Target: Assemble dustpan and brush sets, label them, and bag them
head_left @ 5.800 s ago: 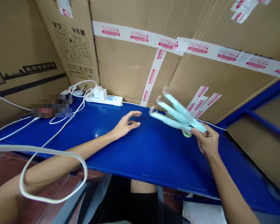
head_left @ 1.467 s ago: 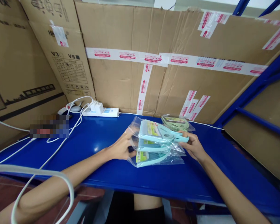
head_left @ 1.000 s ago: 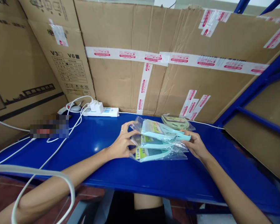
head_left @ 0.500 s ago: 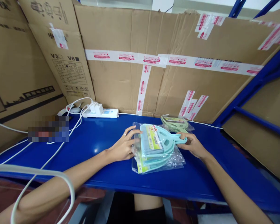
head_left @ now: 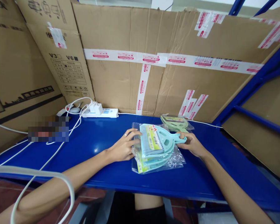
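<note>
A light-blue mini dustpan set [head_left: 166, 140] in a clear plastic bag, with a yellow-green label on it, lies over another blue dustpan set [head_left: 158, 162] on the blue table. My right hand [head_left: 190, 143] is closed around the handle end of the upper set at its right. At the left edge, my left hand [head_left: 127, 144], with a ring on one finger, grips the bag and the broad end of the pan; some of its fingertips are hidden behind the plastic. A green bagged dustpan set [head_left: 177, 123] rests farther back, touched by neither hand.
A white power strip [head_left: 107, 113] with plugs and cables stands at the back left. White cable [head_left: 67, 186] loops over my left forearm. Cardboard panels [head_left: 121, 84] wall the back and left of the table [head_left: 102, 177]. A blue metal frame [head_left: 242, 90] rises at right.
Both hands and the blue dustpan sets stay almost where they were. The camera view has shifted very slightly.
</note>
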`<action>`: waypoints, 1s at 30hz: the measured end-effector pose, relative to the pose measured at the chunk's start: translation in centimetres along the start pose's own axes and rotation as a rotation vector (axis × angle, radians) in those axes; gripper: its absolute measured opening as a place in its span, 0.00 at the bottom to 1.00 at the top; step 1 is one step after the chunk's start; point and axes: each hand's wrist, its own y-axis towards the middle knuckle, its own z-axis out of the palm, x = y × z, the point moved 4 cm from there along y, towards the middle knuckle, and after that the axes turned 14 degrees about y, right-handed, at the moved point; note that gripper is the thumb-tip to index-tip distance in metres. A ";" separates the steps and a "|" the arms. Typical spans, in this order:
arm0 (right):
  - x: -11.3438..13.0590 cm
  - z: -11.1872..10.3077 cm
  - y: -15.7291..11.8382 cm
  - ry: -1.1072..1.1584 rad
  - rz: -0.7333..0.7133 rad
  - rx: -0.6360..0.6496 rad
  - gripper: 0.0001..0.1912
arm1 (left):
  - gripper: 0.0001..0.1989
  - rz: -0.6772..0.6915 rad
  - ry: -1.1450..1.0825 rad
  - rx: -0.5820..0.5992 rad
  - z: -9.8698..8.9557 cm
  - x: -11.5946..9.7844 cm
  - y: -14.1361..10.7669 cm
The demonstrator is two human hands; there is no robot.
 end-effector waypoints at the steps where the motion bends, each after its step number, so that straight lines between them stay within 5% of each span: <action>1: 0.1 0.1 0.0 0.002 0.004 0.000 0.27 | 0.04 -0.002 -0.004 0.008 0.0 0.0 0.0; 30: 0.5 1.8 -0.1 -0.013 0.043 0.064 0.29 | 0.10 0.158 0.006 0.069 -0.7 -0.8 -0.1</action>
